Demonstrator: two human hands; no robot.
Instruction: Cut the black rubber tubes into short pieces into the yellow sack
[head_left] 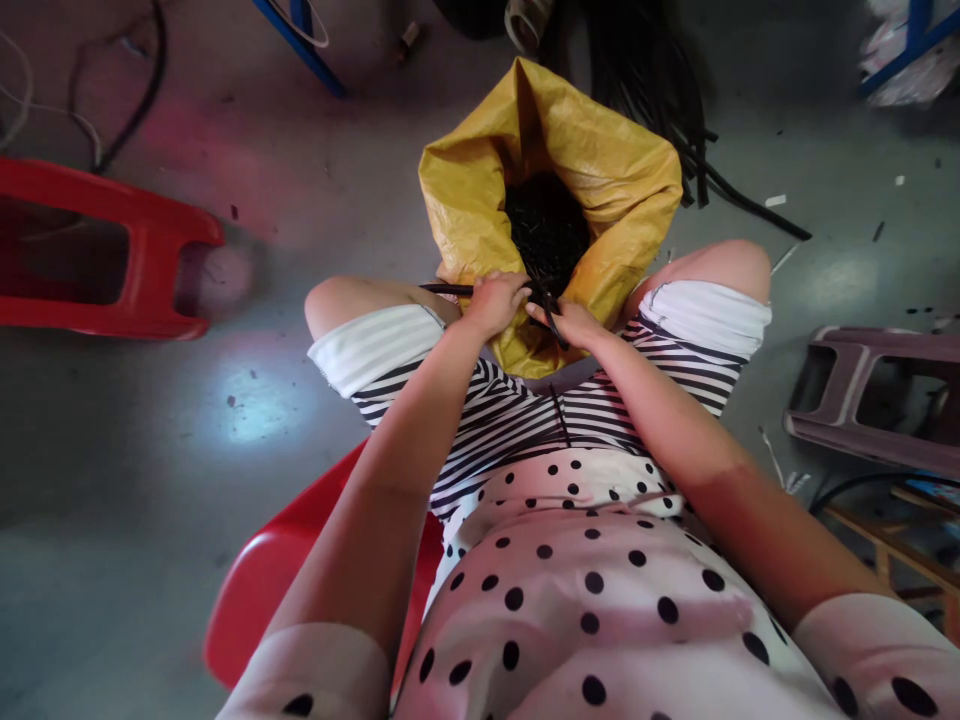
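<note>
Sits on a red chair (255,590) with a yellow sack (600,170) wedged upright between the bare knees, its mouth open toward the camera. Shows a dark heap of black strips (546,225) inside the sack, close to the rim.

Clenches the left grip (495,300) at the near rim of the sack around one strip (446,289), which pokes out level to the left above the left knee. Closes the right grip (576,324) just beside it, fingers curled on a few thin pieces (553,325) that cross between the two hands and slant down toward the lap. Cannot tell how many sit in that pinch: too thin and too dark. Has one loose strip (559,415) lying on the striped shorts (495,400), below the hands and apart from them.

Looks like the gathering step: drawing strips off the top of the heap and collecting them hand to hand at the sack's mouth, not deep inside it. Judged from this, calls next for a firm pinch on a single end and a straight pull, so as not to drag tangled neighbours over the rim. Calls too for knees tight on the sack to stop it tipping, and for care with the loose strip, which could slide off the lap.

Elsewhere on the floor: a bundle of longer black tubing (660,90) behind the sack, a red stool (150,250) well off to the left, and a grey stool (877,400) to the right.
</note>
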